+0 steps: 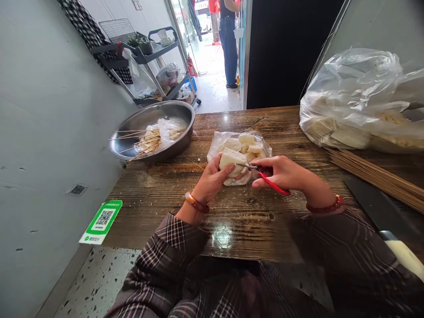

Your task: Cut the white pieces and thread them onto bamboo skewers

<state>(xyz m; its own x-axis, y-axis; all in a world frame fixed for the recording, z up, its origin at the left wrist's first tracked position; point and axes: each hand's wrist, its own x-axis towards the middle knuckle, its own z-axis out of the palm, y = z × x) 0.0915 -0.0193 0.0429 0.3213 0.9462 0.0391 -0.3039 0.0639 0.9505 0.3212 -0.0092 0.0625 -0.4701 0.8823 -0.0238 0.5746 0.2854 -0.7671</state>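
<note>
My left hand (214,175) grips a pale, white spongy block (230,160), thumb on its near face. In my right hand (281,173) is a pair of red-handled scissors (269,180), its blades reaching left to the block's right side. How far the blades are apart I cannot make out. Beneath and behind the block lies a clear plastic bag (217,140) with several similar pale pieces (247,140) in or on it.
A steel bowl (179,148) with skewered pieces (149,142) stands at the table's left. On the right are a large plastic bag (354,95), bamboo skewers (380,176) and a cleaver (380,207). Past the doorway stands a person (228,44); a cart (155,55) is by the wall.
</note>
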